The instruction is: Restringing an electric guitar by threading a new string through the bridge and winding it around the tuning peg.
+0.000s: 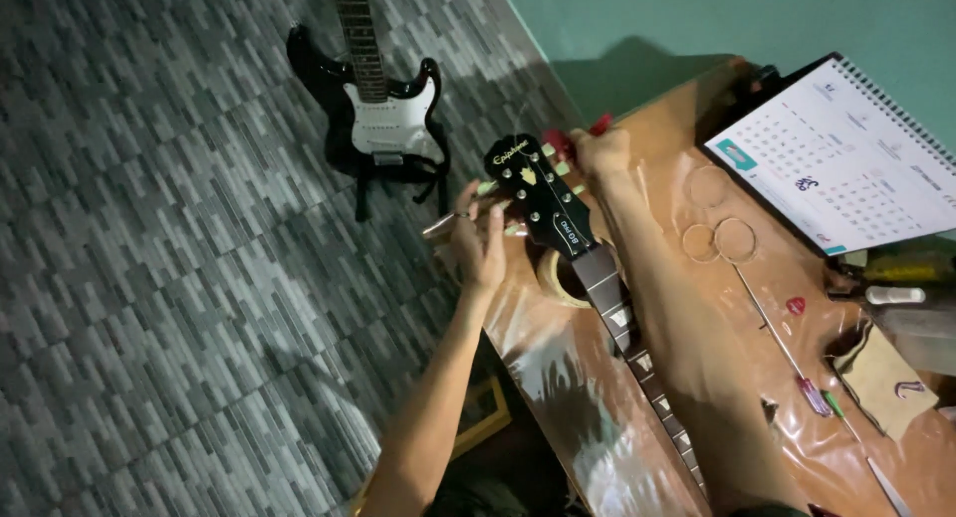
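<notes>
Head view: at ten o'clock a black electric guitar (373, 109) stands on the tiled floor (149, 278), out of the way. Our left hand (480, 240) pinches a thin metal tool (438, 224) against the tuners, fingers closed on it. The headstock (538, 200) sits near centre, overhanging the desk (558, 378) edge so both sides are reachable; it is glossy black with pale tuner buttons. Our right hand (600, 150), at one o'clock, steadies its far side, fingers curled; whether they grip anything we cannot tell. A calendar (841, 158) leans at two o'clock.
</notes>
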